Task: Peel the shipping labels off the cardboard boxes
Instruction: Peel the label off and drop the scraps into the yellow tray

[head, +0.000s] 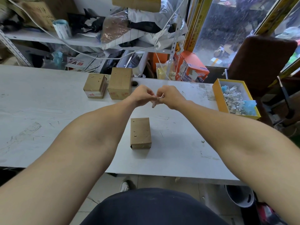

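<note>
From the head camera, both arms reach forward over the white tabletop (48,111). The left hand (141,95) and the right hand (170,96) meet in the air above the tabletop, close to each other. The fingers of both hands are curled and pinch one small crumpled piece of white paper, a peeled label (158,99), which hangs between them; its lower end points down toward the tabletop.

Below the hands, nearer to the person, a brown cardboard box (140,133) lies flat on the tabletop, with its top side bare and only small marks on it. At the far edge of the tabletop stand two more boxes just beside each other: a low box (95,86) with a white strip and red print on its front side, and a taller box (120,83) on its right.

On the right side of the tabletop sits a yellow tray (218,95), filled with many crumpled paper pieces and some blue bits. Behind the tabletop there are crowded shelves (48,38) with bags and papers.
</note>
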A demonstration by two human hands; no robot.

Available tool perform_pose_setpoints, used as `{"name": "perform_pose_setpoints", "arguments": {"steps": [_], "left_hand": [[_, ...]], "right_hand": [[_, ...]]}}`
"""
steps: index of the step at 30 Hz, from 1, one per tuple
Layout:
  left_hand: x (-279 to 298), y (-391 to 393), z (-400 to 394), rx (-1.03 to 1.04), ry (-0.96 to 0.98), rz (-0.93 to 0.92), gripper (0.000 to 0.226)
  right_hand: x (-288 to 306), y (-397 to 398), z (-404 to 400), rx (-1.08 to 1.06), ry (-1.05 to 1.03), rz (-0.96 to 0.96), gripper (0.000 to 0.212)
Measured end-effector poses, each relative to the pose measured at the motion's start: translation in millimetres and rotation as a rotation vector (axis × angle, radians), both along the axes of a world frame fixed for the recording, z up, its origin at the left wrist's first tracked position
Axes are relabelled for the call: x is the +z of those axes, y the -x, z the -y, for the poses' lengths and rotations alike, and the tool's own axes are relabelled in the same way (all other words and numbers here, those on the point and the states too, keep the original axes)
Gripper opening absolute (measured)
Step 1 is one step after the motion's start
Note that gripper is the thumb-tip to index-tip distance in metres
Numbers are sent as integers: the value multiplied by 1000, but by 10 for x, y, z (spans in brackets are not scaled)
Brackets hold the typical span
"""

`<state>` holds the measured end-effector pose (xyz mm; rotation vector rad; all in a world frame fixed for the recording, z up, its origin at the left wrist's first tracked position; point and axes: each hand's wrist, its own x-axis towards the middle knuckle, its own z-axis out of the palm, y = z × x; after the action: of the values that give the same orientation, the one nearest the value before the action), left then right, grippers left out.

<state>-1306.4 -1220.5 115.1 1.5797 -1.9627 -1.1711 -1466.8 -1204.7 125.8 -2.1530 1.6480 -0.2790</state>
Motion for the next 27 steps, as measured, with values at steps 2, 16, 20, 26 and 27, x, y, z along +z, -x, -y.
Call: {"name": "perform_pose_setpoints", "arguments": {"steps": [2, 16, 20, 26, 27], "left_hand": [[2, -36, -33, 18, -58, -68, 14], [-34, 264, -178, 164, 8, -110, 10], [-7, 422, -251, 125, 4, -111, 10], [-95, 468, -233, 132, -35, -131, 13], [-106, 463, -225, 134, -42, -154, 14]], "right_hand": [[31, 4, -6, 4, 35, -19, 9], [5, 304, -180, -153, -176, 339, 24], [6, 408, -211, -204, -151, 373, 29], [-33, 485, -253, -167, -24, 324, 17], [-45, 483, -245, -177, 3, 321, 14]]}}
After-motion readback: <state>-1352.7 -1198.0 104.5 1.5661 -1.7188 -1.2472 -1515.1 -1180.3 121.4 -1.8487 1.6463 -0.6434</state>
